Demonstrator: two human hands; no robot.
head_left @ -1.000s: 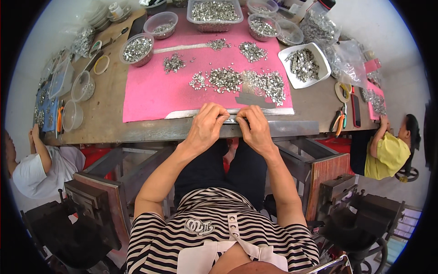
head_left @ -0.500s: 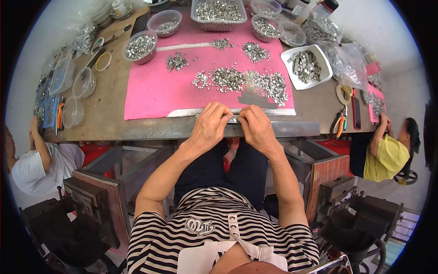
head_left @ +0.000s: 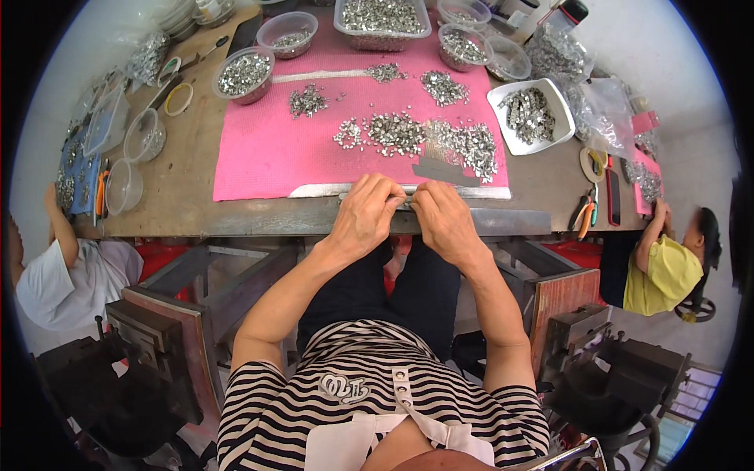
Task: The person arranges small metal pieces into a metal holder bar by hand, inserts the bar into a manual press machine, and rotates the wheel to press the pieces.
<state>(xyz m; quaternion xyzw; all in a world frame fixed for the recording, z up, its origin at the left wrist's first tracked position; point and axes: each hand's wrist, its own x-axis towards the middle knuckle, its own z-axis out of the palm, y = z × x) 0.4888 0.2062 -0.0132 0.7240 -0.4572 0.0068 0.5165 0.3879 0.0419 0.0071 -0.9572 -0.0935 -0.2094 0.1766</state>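
Note:
My left hand (head_left: 364,212) and my right hand (head_left: 446,220) meet at the near edge of the bench, fingertips pinched almost together. Between them shows a sliver of a small silvery metal piece (head_left: 407,201), mostly hidden by the fingers; its exact kind is too small to make out. Just beyond lies a pink mat (head_left: 255,157) with a pale front edge. Loose piles of small silvery metal pieces (head_left: 395,134) are spread over it. A flat grey strip (head_left: 444,173) rests on the mat near my right hand.
A metal bar (head_left: 510,222) runs along the bench edge. Around the mat stand a white square dish (head_left: 542,149), a rectangular tub (head_left: 381,39) and round tubs (head_left: 250,96). Orange-handled pliers (head_left: 581,213) lie right. One person (head_left: 71,282) sits left, another (head_left: 664,271) right.
My hands stay pinched at the same spot, with less of the silvery piece showing between them. The view has shifted slightly. The person at left has moved their hands a little farther back.

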